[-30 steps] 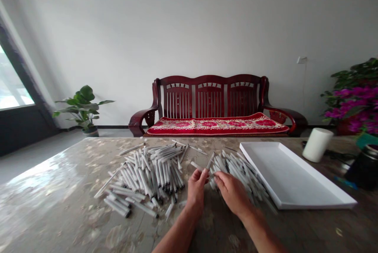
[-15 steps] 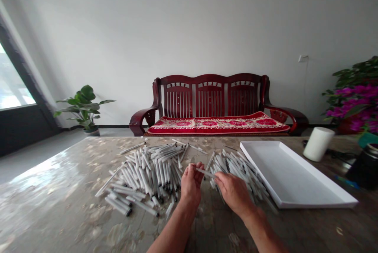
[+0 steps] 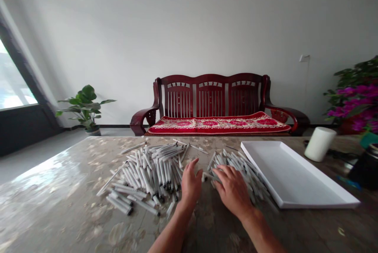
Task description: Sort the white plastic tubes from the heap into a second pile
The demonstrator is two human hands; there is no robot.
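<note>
My left hand [image 3: 191, 182] is open and holds nothing, its thumb and fingers apart, just right of a pile of white pens [image 3: 141, 172] with dark ends. My right hand [image 3: 233, 188] lies palm down with fingers spread over the near left side of a second pile of pale, see-through pens [image 3: 251, 174]. One pale pen [image 3: 208, 176] pokes out to the left by its fingertips; the hand hides the pen's other end.
A shallow white box lid [image 3: 307, 178] stands right of the second pile. Beyond it are a white cylinder [image 3: 319, 144] and a dark container [image 3: 366, 166]. The patterned table [image 3: 73, 205] has a wooden bench [image 3: 209, 99] behind it.
Half a second ago both hands held one pen between them. My left hand has since let go and opened. My right hand's fingers have spread over the right pile.
</note>
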